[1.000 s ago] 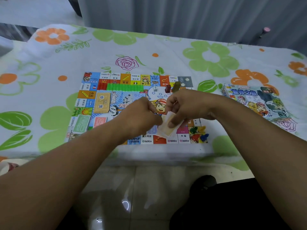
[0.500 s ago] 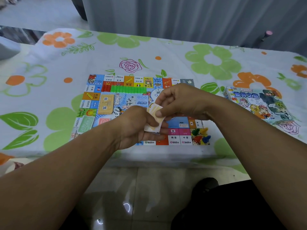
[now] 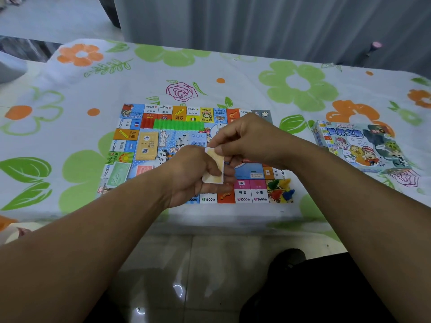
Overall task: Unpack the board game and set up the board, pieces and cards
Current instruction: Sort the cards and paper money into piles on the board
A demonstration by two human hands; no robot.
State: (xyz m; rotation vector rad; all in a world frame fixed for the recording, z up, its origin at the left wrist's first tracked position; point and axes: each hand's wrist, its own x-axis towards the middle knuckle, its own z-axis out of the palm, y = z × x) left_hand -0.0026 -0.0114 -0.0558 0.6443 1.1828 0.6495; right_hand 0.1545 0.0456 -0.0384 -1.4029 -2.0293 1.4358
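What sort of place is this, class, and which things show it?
Probably a room in a home: a flowered tablecloth, a grey curtain behind it, a shiny tiled floor below.

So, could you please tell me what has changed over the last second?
The right hand shifted from the side of the small cards up to pinch their top edge; the left hand still holds them. The board, box and pawns stayed put.

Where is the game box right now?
In the head view the game box lies flat on the flowered tablecloth, to the right of the board, apart from it.
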